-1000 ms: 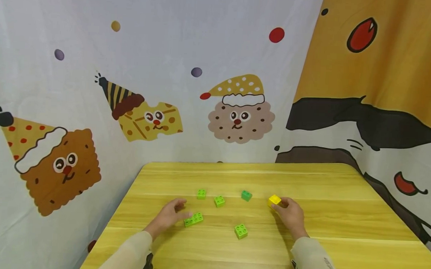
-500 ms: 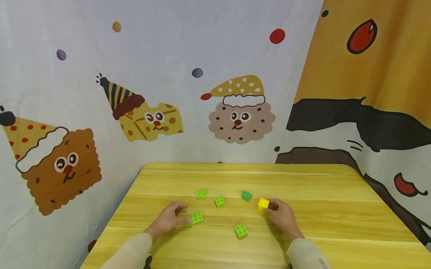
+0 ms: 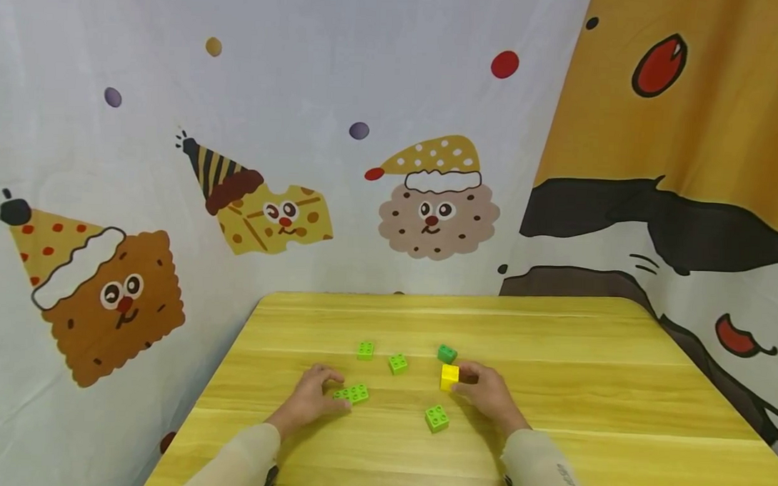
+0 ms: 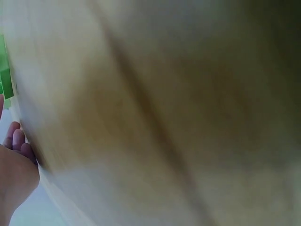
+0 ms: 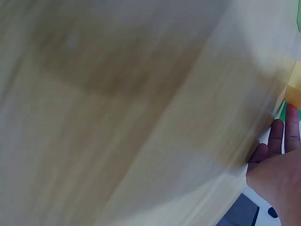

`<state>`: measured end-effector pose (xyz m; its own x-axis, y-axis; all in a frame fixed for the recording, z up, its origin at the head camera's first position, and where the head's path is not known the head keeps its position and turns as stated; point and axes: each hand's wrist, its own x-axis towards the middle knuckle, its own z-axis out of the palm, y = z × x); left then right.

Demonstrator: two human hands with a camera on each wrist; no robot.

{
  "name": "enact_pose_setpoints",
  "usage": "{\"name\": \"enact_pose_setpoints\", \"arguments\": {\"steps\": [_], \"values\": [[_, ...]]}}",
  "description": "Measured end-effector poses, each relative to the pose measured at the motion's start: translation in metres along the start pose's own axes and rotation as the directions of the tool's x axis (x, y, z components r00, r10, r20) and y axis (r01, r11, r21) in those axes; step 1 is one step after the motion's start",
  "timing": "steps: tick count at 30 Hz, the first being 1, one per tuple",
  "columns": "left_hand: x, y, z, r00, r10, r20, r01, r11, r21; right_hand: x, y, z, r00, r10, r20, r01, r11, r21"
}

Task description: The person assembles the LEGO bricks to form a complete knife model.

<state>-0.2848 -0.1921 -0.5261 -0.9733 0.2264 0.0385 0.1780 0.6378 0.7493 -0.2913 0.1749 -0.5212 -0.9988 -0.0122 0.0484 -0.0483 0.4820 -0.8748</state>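
My right hand (image 3: 489,395) pinches a yellow toy building block (image 3: 449,378) between thumb and fingers, over the middle right of the table. Just behind it is a small dark green block (image 3: 446,354). On the left, my left hand (image 3: 309,397) has its thumb and fingers spread about the left end of a long lime green block (image 3: 354,394); whether they touch it I cannot tell. The left wrist view catches the left hand (image 4: 19,174) below a green block (image 4: 4,70) at the edge. The right wrist view shows the right hand's fingers (image 5: 276,134) under the yellow block (image 5: 294,87).
Two square lime blocks, a left one (image 3: 365,351) and a right one (image 3: 398,363), lie behind the long block. Another lime block (image 3: 437,418) lies nearer the front, between the hands. A printed cloth (image 3: 343,70) hangs behind the wooden table (image 3: 571,364).
The right hand has carried the yellow block leftward, from right of the dark green block to in front of it. The left hand has moved slightly right, its thumb now before the long block.
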Motion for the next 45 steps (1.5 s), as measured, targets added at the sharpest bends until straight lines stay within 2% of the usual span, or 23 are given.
{"name": "enact_pose_setpoints", "arguments": {"steps": [4,18,27,33,38,45], "values": [[0.000,0.002,0.000,1.000,0.003,-0.005,-0.003,1.000,0.026,0.001,-0.003,0.007,1.000,-0.003,0.015,0.003,1.000,0.004],[-0.003,0.005,0.001,0.996,0.085,0.000,-0.085,0.991,0.100,0.000,-0.009,0.020,0.998,0.000,0.063,0.001,1.000,-0.010],[0.003,0.007,-0.004,0.996,0.071,0.044,-0.070,0.997,-0.029,0.000,-0.007,0.020,0.997,0.018,0.072,-0.017,1.000,-0.018],[0.011,0.018,-0.007,0.999,0.037,0.034,-0.033,0.992,-0.118,0.000,-0.006,0.021,0.997,0.019,0.069,-0.017,1.000,-0.018],[0.018,0.029,-0.009,1.000,0.004,0.026,0.000,0.990,-0.139,0.000,-0.006,0.021,0.997,0.020,0.075,-0.018,1.000,-0.022],[0.028,0.044,-0.008,0.999,-0.005,0.038,0.010,0.992,-0.129,0.000,-0.004,0.020,0.997,0.026,0.066,-0.022,0.998,-0.054]]}}
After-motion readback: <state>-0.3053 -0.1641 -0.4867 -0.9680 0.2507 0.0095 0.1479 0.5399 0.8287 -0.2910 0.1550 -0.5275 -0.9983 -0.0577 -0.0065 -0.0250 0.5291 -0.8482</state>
